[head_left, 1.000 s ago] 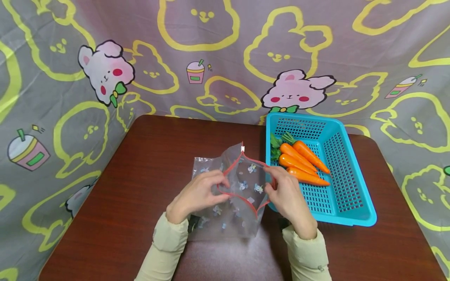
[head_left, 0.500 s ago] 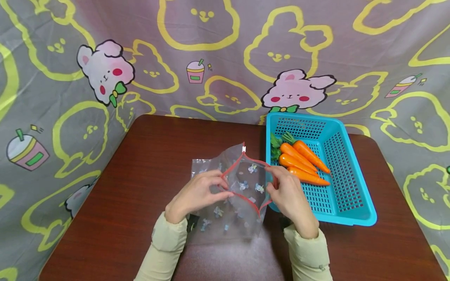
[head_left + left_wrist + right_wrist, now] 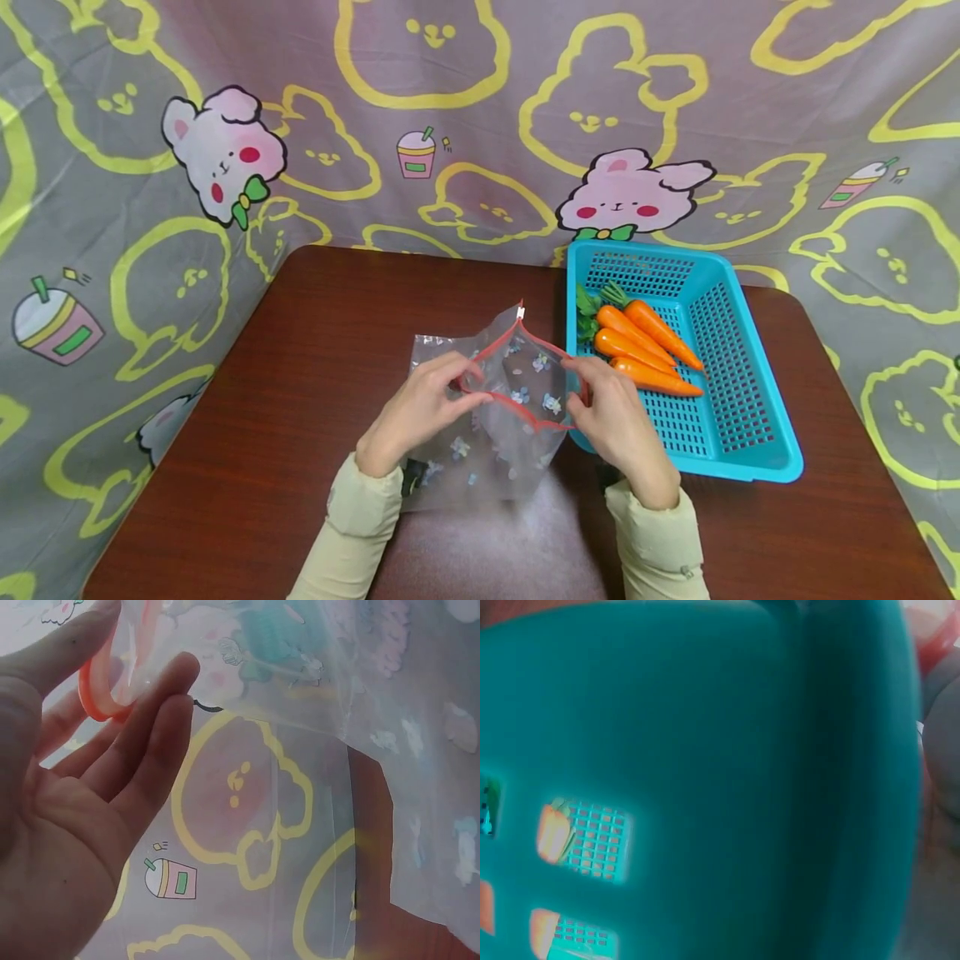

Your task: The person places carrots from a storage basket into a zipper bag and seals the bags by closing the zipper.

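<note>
A clear zip bag [image 3: 468, 467] with a small blue flower print and a red zip edge is spread wide at its mouth. My left hand [image 3: 416, 408] pinches the left side of that edge. In the left wrist view the red strip [image 3: 97, 705] bends between thumb and fingers of the left hand [image 3: 90, 787]. My right hand [image 3: 618, 417] grips the opposite side of the mouth, next to the basket's left rim. A white slider [image 3: 521, 313] sits at the mouth's far corner. In the right wrist view the basket's wall hides most of the right hand [image 3: 943, 750].
A blue plastic basket [image 3: 768, 400] stands on the right of the brown table [image 3: 322, 308]. Several orange carrots [image 3: 637, 329] with green tops lie in its left part. A patterned cloth [image 3: 480, 83] hangs behind and at both sides of the table.
The near corner of the bag's mouth has shifted up and right, and the left hand has risen slightly. The right hand has hardly moved. Basket and carrots are as before.
</note>
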`<state>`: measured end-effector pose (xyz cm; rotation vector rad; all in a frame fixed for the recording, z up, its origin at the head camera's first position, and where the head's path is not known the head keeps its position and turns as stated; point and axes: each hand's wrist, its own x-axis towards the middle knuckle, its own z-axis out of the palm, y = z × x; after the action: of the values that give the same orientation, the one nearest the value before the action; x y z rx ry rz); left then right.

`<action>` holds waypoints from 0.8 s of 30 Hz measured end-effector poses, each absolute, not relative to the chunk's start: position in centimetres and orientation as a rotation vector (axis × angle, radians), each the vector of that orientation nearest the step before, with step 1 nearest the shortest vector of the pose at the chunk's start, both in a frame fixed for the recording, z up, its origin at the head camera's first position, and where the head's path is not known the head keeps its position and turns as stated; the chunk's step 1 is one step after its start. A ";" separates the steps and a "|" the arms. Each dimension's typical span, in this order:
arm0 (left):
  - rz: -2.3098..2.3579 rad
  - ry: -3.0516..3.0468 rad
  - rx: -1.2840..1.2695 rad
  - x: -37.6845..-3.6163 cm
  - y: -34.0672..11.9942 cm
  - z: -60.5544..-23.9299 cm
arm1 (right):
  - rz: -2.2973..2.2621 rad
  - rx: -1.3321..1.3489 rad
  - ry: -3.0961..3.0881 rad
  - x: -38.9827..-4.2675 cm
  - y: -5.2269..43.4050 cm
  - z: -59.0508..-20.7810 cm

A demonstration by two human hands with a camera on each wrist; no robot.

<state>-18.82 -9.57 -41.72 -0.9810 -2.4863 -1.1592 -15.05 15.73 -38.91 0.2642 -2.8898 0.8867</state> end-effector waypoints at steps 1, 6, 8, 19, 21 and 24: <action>-1.159 -2.482 -0.978 -18.9 -9.5 -41.8 | 0.886 0.265 -2.890 -15.1 15.7 -38.9; -1.150 -2.465 -0.963 -19.0 -9.4 -42.0 | 0.891 0.269 -2.886 -15.1 15.8 -39.0; -1.151 -2.479 -0.962 -19.0 -9.3 -42.1 | 0.889 0.276 -2.881 -15.1 15.9 -39.1; -1.219 -2.521 -0.937 -19.0 -9.0 -42.5 | 0.881 0.320 -2.865 -15.2 16.0 -39.2; -1.219 -2.500 -0.953 -19.1 -9.0 -42.6 | 0.878 0.326 -2.862 -15.1 16.0 -39.2; -1.222 -2.478 -0.973 -19.1 -9.0 -42.7 | 0.872 0.337 -2.852 -15.1 16.0 -39.2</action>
<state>-19.14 -8.97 -42.66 -0.9727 -2.4783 -1.2222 -15.13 16.03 -39.21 0.3373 -2.8521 0.8720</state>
